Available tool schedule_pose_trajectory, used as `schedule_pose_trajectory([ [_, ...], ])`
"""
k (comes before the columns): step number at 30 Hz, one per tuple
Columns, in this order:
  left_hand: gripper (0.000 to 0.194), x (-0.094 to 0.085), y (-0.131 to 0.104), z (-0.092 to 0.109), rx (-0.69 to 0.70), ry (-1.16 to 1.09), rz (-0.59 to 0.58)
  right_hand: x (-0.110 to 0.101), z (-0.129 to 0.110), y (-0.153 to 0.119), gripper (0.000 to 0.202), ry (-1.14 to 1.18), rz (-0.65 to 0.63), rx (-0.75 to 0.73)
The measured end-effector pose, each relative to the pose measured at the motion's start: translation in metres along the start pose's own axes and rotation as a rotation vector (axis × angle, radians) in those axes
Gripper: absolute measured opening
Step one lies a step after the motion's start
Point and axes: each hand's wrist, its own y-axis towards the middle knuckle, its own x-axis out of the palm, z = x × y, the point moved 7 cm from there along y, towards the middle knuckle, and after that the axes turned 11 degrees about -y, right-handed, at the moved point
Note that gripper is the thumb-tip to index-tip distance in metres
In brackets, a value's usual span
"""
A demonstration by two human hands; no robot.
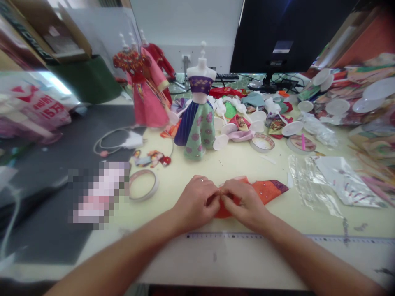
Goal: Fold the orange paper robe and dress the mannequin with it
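Observation:
Orange-red fabric [267, 191] with a purple patterned corner lies on the pale table under and between my hands. My left hand [199, 201], with a ring on one finger, pinches the fabric near its upper middle. Fingertips of my right hand [242, 201] meet those of the left at the same spot, also closed on the cloth. Whatever small detail sits between the fingertips is hidden. Behind the hands stands a small white mannequin [202, 68] in a purple top and a blue and green skirt [199, 131].
A long ruler [233, 236] lies before the hands. Tape rolls [143, 185] rest on the table. Dressed mannequins [145, 86] stand at the back left, a pile of doll pieces [237, 115] behind. Plastic bags [348, 181] lie right; a charger [132, 140] and grey mat [101, 123] left.

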Motion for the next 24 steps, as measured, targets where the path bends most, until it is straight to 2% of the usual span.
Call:
schedule_pose_trajectory([
  [4,0.014,-0.002,0.001,-0.001,-0.05,-0.072,0.058,0.002,0.005,0.002,0.013,0.2,-0.033,0.112],
  [11,0.014,-0.004,0.002,-0.009,-0.168,-0.215,0.032,0.004,0.012,0.003,0.014,0.389,-0.091,0.223],
  [16,0.014,-0.004,0.003,-0.011,-0.198,-0.23,0.003,-0.002,0.011,0.003,0.015,0.333,-0.055,0.2],
  [24,0.014,-0.005,0.002,-0.008,-0.143,-0.139,0.033,-0.007,0.002,0.001,0.01,0.204,-0.002,0.117],
])
